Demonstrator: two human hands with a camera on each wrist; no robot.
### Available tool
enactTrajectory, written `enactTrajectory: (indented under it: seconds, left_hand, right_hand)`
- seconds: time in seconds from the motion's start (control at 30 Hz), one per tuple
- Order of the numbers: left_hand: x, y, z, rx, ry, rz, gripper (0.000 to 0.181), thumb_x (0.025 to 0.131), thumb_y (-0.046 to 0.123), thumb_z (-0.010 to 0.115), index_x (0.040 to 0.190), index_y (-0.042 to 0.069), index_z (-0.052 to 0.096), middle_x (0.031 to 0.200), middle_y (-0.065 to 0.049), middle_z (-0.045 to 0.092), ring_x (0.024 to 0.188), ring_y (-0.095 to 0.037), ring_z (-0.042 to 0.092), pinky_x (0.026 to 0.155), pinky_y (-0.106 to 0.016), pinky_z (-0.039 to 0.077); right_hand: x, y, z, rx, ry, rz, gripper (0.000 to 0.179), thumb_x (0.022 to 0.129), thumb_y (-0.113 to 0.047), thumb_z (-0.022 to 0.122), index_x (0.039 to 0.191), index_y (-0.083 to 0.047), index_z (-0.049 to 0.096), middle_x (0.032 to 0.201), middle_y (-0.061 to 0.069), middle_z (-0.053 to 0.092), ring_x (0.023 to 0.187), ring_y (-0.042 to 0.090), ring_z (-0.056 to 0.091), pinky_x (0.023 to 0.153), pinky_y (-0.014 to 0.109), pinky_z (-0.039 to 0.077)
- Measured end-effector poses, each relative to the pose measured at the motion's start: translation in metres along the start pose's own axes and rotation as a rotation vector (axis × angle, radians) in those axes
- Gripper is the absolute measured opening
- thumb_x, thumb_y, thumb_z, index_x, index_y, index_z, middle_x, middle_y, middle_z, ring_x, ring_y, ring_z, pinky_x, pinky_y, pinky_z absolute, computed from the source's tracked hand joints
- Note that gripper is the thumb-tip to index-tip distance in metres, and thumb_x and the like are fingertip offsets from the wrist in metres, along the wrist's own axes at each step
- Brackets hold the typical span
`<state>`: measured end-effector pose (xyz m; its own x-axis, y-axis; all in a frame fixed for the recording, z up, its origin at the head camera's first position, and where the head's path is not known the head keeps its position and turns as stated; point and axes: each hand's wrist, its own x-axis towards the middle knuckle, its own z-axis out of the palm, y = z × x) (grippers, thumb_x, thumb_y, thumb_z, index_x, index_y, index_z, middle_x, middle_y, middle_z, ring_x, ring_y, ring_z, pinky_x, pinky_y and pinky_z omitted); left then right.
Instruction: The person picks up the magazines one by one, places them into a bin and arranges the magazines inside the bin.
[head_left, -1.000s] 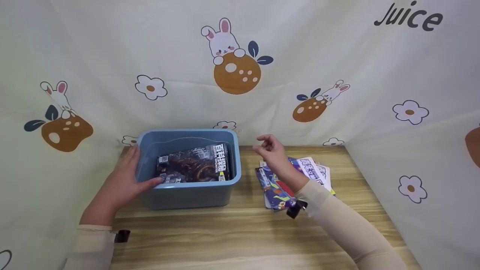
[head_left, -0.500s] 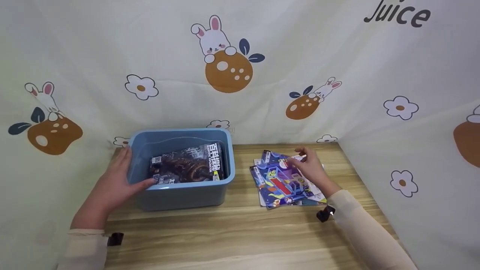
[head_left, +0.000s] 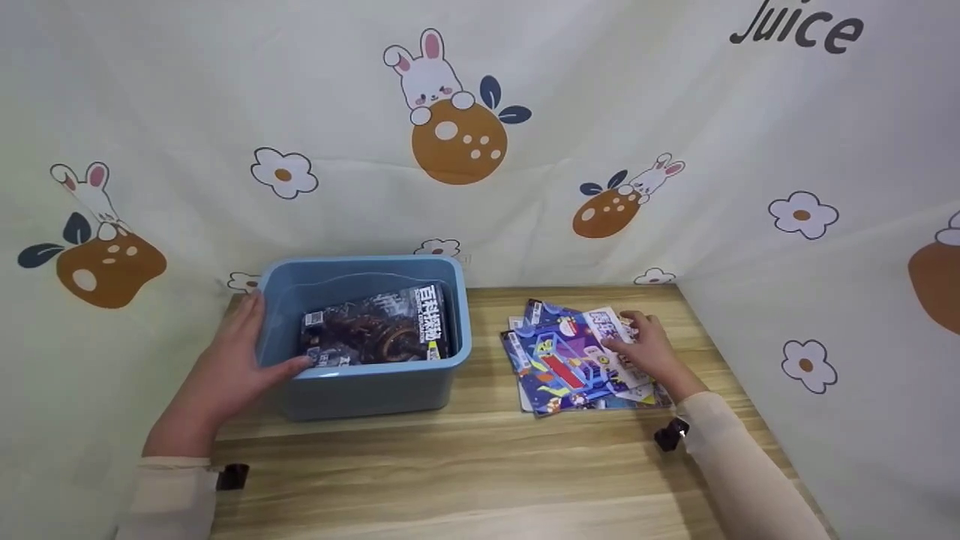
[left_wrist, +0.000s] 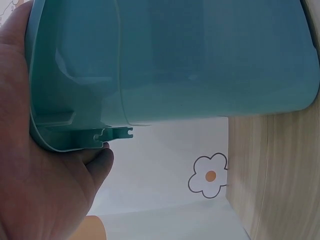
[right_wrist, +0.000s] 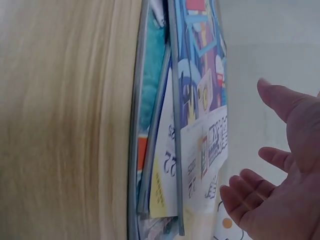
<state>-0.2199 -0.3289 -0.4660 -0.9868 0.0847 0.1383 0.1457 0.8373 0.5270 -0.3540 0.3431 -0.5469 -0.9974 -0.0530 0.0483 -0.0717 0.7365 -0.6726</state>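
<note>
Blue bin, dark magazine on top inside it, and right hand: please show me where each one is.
Blue bin [head_left: 367, 394]: head view, on its front wall.
Dark magazine [head_left: 375, 330]: head view, on its printed cover.
Right hand [head_left: 654, 352]: head view, on its back.

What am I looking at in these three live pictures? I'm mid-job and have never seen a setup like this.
There is no machine here: each grip is one of a person's own bare hands. The widest picture comes from a camera on the head, looking forward and down. The other two come from cameras on the wrists, each looking at that hand's work.

On the wooden surface stands a blue bin with a dark-covered magazine inside. To its right lies a loose stack of colourful magazines. Printed cloth hangs behind.

The left grip holds the bin's rim at a near corner. The right grip is over the stack with its fingers apart, holding nothing.
</note>
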Motion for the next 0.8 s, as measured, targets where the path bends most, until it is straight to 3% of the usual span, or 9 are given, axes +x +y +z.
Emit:
enactTrajectory:
  seconds: [0.43,0.63,0.8]
  left_hand:
    - [-0.001,0.003,-0.001,-0.011,-0.003,-0.008,0.134,0.093,0.073,0.077,0.177,0.004,-0.002,0.183,-0.025,-0.003,0.167,-0.055,0.006,0.12,-0.085,0.022]
    - [-0.002,0.002,-0.001,-0.014,0.007,-0.008,0.134,0.093,0.072,0.078,0.176,0.003,0.0,0.183,-0.026,-0.002,0.167,-0.054,0.006,0.12,-0.085,0.023]
    - [-0.001,0.002,0.0,-0.019,0.005,-0.01,0.134,0.093,0.073,0.078,0.177,0.003,0.0,0.183,-0.026,-0.002,0.167,-0.054,0.006,0.12,-0.085,0.022]
  right_hand:
    - [0.01,0.006,-0.007,-0.035,-0.214,0.171,0.106,0.096,-0.049,0.087,0.173,-0.005,0.03,0.16,0.037,0.039,0.143,0.052,0.048,0.121,0.068,0.042]
    - [0.016,0.0,-0.007,-0.168,-0.295,0.19,0.119,0.087,-0.049,0.095,0.176,-0.012,0.027,0.161,0.039,0.033,0.139,0.054,0.047,0.119,0.074,0.041]
    - [0.016,-0.014,-0.006,-0.283,-0.321,0.21,0.121,0.082,-0.05,0.098,0.176,-0.016,0.03,0.167,0.045,0.023,0.152,0.066,0.03,0.117,0.084,0.033]
